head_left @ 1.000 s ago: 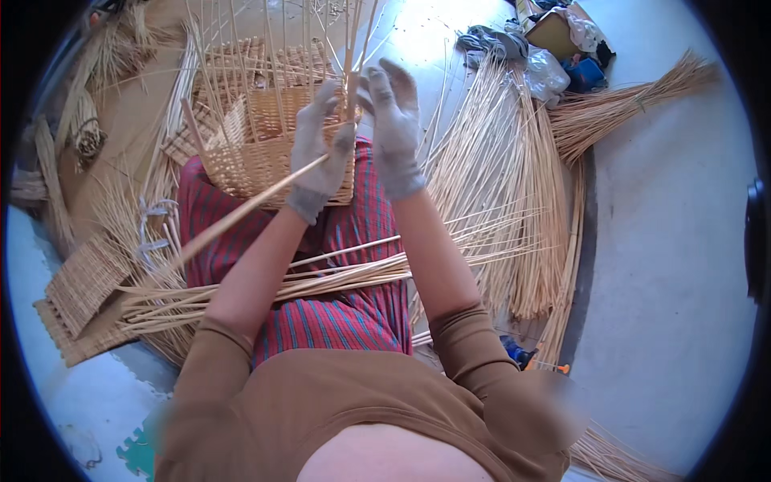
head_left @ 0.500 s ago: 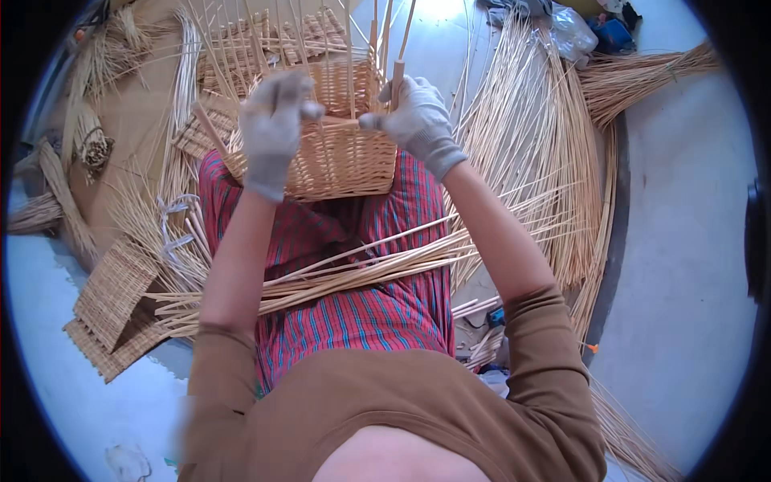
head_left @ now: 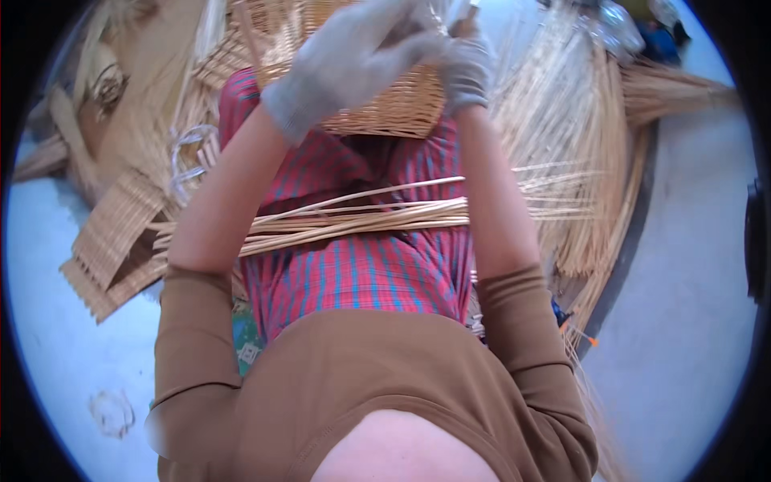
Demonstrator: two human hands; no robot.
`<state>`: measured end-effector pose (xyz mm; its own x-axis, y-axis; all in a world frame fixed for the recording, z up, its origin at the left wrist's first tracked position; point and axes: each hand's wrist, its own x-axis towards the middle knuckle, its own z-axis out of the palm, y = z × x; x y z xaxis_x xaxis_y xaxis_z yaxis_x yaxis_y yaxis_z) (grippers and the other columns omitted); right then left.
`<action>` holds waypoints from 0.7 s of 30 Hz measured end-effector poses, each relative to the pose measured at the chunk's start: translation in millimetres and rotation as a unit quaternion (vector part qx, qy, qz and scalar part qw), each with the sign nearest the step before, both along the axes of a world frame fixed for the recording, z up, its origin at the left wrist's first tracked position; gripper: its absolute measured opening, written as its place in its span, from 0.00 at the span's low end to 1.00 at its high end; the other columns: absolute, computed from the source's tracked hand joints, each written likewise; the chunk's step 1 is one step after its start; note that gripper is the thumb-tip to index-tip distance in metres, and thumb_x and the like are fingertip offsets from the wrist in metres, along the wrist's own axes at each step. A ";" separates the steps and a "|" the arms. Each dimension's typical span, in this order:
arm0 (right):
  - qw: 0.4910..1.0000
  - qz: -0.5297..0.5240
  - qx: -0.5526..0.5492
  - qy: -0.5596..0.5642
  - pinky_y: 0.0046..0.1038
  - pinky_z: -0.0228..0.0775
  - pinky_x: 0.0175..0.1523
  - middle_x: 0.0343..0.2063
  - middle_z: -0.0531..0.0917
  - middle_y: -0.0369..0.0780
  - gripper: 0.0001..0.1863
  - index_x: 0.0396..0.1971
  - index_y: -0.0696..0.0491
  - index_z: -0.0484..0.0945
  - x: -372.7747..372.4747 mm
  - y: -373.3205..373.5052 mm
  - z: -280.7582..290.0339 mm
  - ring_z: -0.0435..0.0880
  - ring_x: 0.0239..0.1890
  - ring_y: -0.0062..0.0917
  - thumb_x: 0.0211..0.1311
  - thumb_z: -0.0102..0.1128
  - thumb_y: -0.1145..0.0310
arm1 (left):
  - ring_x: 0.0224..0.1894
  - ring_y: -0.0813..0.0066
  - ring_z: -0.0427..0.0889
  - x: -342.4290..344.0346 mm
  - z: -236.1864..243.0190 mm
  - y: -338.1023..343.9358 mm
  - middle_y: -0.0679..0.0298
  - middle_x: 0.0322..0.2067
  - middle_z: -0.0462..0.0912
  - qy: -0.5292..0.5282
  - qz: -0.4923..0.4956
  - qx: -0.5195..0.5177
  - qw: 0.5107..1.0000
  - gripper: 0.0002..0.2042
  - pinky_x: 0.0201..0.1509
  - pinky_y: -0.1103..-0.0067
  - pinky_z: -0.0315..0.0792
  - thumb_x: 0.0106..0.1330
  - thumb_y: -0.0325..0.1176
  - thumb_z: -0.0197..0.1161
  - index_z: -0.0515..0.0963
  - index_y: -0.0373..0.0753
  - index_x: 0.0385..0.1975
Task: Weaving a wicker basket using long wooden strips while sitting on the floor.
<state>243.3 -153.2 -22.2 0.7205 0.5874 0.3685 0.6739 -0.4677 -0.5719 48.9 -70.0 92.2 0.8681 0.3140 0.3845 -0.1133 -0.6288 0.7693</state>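
Observation:
A woven wicker basket (head_left: 385, 108) rests on my lap at the upper edge, partly hidden by my hands. My left hand (head_left: 353, 64), in a pale grey knit glove, crosses over it to the basket's right side. Its thumb and fingers come together beside my right hand, blurred; what they pinch I cannot make out. My right hand (head_left: 467, 72), gloved the same way, is closed at the basket's right corner around a short wooden stick (head_left: 466, 22), whose end pokes out above the fingers. A bundle of thin rattan rods (head_left: 361, 221) lies across my thighs.
Long loose strands (head_left: 562, 161) spread over the floor at the right. Flat woven panels (head_left: 116, 229) lie at the left, near a coil of white strapping (head_left: 186, 161). Another tied bundle of strands (head_left: 675, 92) and a plastic bag (head_left: 614, 30) are at the far right.
My left hand has swung right across the basket to meet my right hand. The view has shifted, so the basket and both hands sit higher and farther right in the picture.

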 end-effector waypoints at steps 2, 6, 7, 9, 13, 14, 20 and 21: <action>0.983 0.050 0.132 0.121 0.37 0.75 0.38 0.31 0.84 0.48 0.23 0.51 0.57 0.74 -30.5 -0.3 21.9 0.84 0.33 0.39 0.59 0.69 0.65 | 0.48 0.75 0.83 -77.7 -42.4 5.3 0.63 0.43 0.85 0.046 -0.004 -0.063 0.997 0.14 0.56 0.78 0.76 0.73 0.29 0.61 0.78 0.31 0.54; 0.958 0.223 0.101 0.148 0.30 0.76 0.44 0.39 0.85 0.43 0.23 0.51 0.52 0.78 -104.6 -69.9 27.3 0.84 0.41 0.29 0.53 0.73 0.73 | 0.49 0.80 0.80 -183.1 -78.1 -13.1 0.64 0.45 0.84 0.135 0.151 -0.253 0.946 0.15 0.57 0.80 0.75 0.72 0.28 0.62 0.77 0.32 0.56; 0.932 0.358 0.050 0.009 0.37 0.76 0.48 0.38 0.86 0.42 0.23 0.48 0.52 0.80 -119.6 -77.1 25.8 0.85 0.43 0.34 0.50 0.75 0.67 | 0.48 0.81 0.80 -189.8 -81.1 -16.3 0.66 0.42 0.84 0.138 0.170 -0.214 0.952 0.14 0.56 0.80 0.75 0.73 0.30 0.63 0.78 0.33 0.55; 0.857 0.489 -0.155 0.045 0.40 0.76 0.46 0.32 0.85 0.45 0.10 0.32 0.51 0.85 -134.6 -95.6 12.8 0.84 0.39 0.42 0.52 0.73 0.63 | 0.46 0.76 0.82 -191.3 -78.6 -23.1 0.62 0.43 0.84 0.160 0.137 -0.172 0.962 0.15 0.55 0.78 0.75 0.73 0.32 0.63 0.78 0.36 0.56; 0.976 0.163 -0.125 -0.071 0.39 0.74 0.46 0.33 0.85 0.41 0.09 0.34 0.49 0.84 -72.4 -107.0 25.6 0.83 0.40 0.38 0.55 0.72 0.63 | 0.39 0.62 0.87 -191.2 -78.3 0.0 0.58 0.30 0.86 0.172 0.164 0.159 0.958 0.09 0.48 0.70 0.78 0.60 0.27 0.66 0.83 0.42 0.41; 0.989 0.105 0.001 -0.099 0.36 0.74 0.48 0.36 0.84 0.41 0.11 0.38 0.50 0.83 -69.8 -102.8 33.9 0.82 0.41 0.36 0.56 0.71 0.66 | 0.39 0.64 0.87 -192.8 -79.2 9.0 0.57 0.32 0.87 0.132 0.216 0.070 0.965 0.10 0.48 0.72 0.78 0.61 0.22 0.62 0.83 0.40 0.41; 0.809 0.256 0.239 0.473 0.26 0.74 0.56 0.47 0.83 0.39 0.16 0.59 0.54 0.71 -102.7 -85.0 43.0 0.82 0.49 0.23 0.75 0.56 0.72 | 0.42 0.73 0.84 -120.7 -74.6 -10.1 0.58 0.36 0.86 0.133 0.070 -0.102 0.983 0.08 0.48 0.76 0.77 0.68 0.21 0.58 0.80 0.37 0.43; 0.804 0.262 0.259 0.466 0.27 0.76 0.56 0.47 0.84 0.41 0.16 0.59 0.54 0.70 -105.0 -82.6 47.9 0.84 0.49 0.24 0.75 0.56 0.71 | 0.34 0.81 0.75 -106.3 -77.3 -20.7 0.64 0.33 0.79 0.129 0.025 -0.216 0.967 0.12 0.39 0.82 0.72 0.69 0.20 0.50 0.81 0.36 0.44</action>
